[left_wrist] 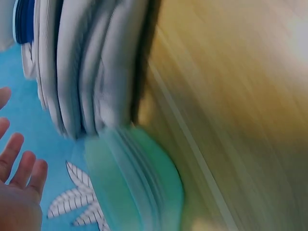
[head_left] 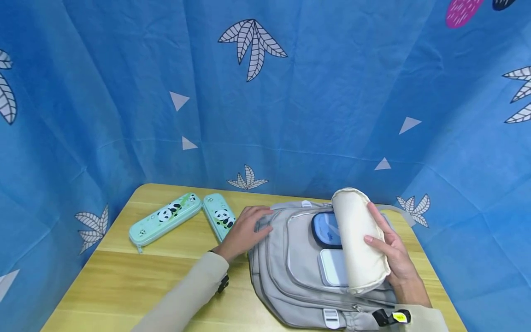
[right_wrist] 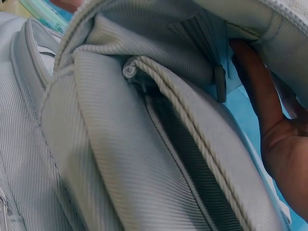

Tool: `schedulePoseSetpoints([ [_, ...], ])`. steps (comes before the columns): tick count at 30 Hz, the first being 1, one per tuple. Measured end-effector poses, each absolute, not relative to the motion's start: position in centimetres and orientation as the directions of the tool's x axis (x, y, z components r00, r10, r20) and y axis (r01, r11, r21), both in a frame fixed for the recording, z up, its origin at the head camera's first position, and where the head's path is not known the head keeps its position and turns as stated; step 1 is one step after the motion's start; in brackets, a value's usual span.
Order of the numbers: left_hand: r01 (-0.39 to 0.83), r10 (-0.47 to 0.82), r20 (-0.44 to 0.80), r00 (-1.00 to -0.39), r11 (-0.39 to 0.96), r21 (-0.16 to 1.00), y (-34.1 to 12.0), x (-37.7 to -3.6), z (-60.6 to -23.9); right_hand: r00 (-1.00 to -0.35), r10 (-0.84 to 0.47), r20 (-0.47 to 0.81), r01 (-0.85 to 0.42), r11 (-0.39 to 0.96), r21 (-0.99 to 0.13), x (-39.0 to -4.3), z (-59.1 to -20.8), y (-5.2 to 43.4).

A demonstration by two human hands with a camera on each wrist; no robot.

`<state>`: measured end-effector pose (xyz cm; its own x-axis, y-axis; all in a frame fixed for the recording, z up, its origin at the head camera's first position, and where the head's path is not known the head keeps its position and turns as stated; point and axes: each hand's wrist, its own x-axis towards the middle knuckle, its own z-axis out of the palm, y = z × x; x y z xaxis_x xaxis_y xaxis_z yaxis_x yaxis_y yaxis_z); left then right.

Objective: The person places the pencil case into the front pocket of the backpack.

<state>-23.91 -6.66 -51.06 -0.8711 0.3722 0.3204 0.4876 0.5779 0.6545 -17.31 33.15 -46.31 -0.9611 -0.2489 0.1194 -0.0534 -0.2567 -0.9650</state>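
Observation:
A grey backpack [head_left: 274, 272] lies on the table, with a blue case [head_left: 327, 228] and a white box [head_left: 333, 267] at its front pocket. My right hand [head_left: 394, 256] grips a curved cream fabric piece [head_left: 356, 240] with a stitched edge, which stands over the pocket and partly covers both. In the right wrist view, its fingers [right_wrist: 262, 89] reach under a grey fabric fold [right_wrist: 281, 53]. My left hand [head_left: 244, 233] is at the backpack's left edge with its fingers spread and holds nothing. Beside it lies a mint panda pencil case [head_left: 217, 214], partly hidden by that hand.
Another mint panda pencil case [head_left: 166, 219] lies further left on the wooden table [head_left: 137, 281]. A blue patterned curtain [head_left: 244, 110] hangs right behind the table and along both sides. A grey strap [head_left: 404, 213] trails off the backpack at the back right.

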Motion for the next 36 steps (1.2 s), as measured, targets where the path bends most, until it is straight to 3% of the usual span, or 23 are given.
schedulePoseSetpoints([
  [7,0.475,0.347,0.325,-0.88,0.637,0.607,-10.4,-24.1,-51.4,-0.964,-0.243,0.108,-0.048,-0.243,-0.969,-17.3,-46.1,32.9],
  [18,0.314,0.223,0.222,-0.949,0.714,0.626,-15.4,-23.9,-51.5,-0.96,-0.259,0.111,-0.048,-0.236,-0.97,-17.3,-46.1,33.1],
  [36,0.279,0.138,0.276,-0.951,0.771,0.573,-24.1,-22.9,-51.7,-0.959,-0.26,0.116,-0.056,-0.227,-0.972,-17.3,-46.0,33.1],
])
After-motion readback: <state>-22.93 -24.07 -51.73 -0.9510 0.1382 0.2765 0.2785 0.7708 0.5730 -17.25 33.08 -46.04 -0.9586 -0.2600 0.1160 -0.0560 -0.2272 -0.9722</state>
